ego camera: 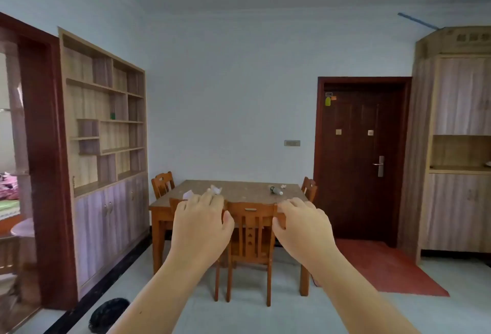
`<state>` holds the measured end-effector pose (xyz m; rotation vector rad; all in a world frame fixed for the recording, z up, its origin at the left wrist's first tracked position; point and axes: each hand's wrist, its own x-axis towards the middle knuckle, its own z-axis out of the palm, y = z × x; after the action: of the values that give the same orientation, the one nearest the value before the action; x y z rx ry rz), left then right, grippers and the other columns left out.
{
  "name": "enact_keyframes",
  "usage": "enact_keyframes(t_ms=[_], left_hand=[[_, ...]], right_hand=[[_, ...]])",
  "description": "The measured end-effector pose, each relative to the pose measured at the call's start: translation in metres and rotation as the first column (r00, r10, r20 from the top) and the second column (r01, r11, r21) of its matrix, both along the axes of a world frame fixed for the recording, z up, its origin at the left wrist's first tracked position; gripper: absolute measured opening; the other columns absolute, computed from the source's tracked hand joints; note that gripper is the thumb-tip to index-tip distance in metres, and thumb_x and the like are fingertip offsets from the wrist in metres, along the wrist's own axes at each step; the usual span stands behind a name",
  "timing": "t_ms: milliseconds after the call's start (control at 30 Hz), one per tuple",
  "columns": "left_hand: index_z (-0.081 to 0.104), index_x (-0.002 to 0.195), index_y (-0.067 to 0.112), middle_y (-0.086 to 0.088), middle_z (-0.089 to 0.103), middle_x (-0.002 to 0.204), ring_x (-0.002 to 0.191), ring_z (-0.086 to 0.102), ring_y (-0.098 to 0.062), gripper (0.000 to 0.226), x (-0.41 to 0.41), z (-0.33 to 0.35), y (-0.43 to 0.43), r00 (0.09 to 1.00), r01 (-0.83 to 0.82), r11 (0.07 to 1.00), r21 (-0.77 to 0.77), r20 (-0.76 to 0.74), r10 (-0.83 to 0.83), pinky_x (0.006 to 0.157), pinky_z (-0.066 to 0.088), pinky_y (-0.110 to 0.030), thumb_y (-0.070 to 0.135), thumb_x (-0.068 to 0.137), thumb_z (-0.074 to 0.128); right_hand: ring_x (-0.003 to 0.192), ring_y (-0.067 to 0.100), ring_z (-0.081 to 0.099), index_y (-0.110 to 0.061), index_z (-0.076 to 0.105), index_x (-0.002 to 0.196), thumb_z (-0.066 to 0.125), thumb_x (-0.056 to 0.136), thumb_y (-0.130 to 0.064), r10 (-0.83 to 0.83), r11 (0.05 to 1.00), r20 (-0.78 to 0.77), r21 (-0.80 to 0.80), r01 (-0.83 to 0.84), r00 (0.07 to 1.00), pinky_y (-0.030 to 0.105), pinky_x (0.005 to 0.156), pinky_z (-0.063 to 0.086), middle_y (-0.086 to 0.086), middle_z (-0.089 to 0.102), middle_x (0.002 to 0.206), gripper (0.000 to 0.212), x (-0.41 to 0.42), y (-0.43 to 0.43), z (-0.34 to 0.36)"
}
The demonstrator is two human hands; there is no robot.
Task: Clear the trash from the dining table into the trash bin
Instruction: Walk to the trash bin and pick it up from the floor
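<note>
A wooden dining table [244, 190] stands ahead against the far wall. On it lie crumpled white paper [215, 189], another white scrap [188, 194] near its left edge, a plastic bottle [276, 190] on its side and a small white bit [283, 186] behind the bottle. A black mesh trash bin [109, 314] sits on the floor at the lower left. My left hand [200, 227] and my right hand [303, 230] are raised in front of me, palms down, fingers loosely spread, holding nothing, well short of the table.
A wooden chair [251, 230] is tucked in at the table's near side, with other chairs at the left [162, 183] and right [309, 189]. A shelf cabinet [106, 147] lines the left wall. A dark door [361, 158], red mat [385, 267] and tall cabinet [457, 147] stand at right.
</note>
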<state>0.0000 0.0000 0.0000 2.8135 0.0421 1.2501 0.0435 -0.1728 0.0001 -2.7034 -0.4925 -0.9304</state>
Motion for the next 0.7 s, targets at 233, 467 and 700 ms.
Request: enact_keyframes(t_ms=[233,467,700], left_hand=[[0.068,0.100,0.010,-0.007,0.071,0.098,0.092,0.065,-0.025,0.023,0.017,-0.037,0.025,0.999,0.034,0.995,-0.095,0.024,-0.032,0.082,0.046,-0.038,0.023,0.082,0.061],[0.070,0.086,0.006,-0.008,0.072,0.082,0.075,0.067,-0.029,0.019,0.058,-0.086,0.101,0.999,-0.023,0.993,-0.117,0.032,0.027,0.069,0.050,-0.040,0.011,0.067,0.074],[0.068,0.080,0.005,-0.010,0.071,0.080,0.072,0.066,-0.031,0.019,0.110,-0.124,0.221,0.998,-0.051,0.992,-0.113,-0.027,0.048,0.068,0.050,-0.040,0.017,0.068,0.059]], right_hand=[[0.107,0.020,0.052,-0.020,0.052,0.116,0.040,0.089,-0.036,0.081,0.996,-0.073,-0.028,-0.083,0.994,0.035,0.092,0.040,-0.002,0.058,0.120,0.034,0.032,0.026,-0.035],[0.117,0.020,0.048,-0.021,0.050,0.119,0.039,0.090,-0.035,0.128,0.988,-0.171,-0.059,-0.139,0.977,0.039,0.102,0.037,-0.002,0.054,0.127,0.035,0.079,0.099,-0.077],[0.123,0.019,0.043,-0.021,0.048,0.123,0.039,0.090,-0.037,0.122,0.984,-0.249,-0.099,-0.150,0.961,0.039,0.105,0.032,-0.002,0.051,0.131,0.037,0.139,0.208,-0.111]])
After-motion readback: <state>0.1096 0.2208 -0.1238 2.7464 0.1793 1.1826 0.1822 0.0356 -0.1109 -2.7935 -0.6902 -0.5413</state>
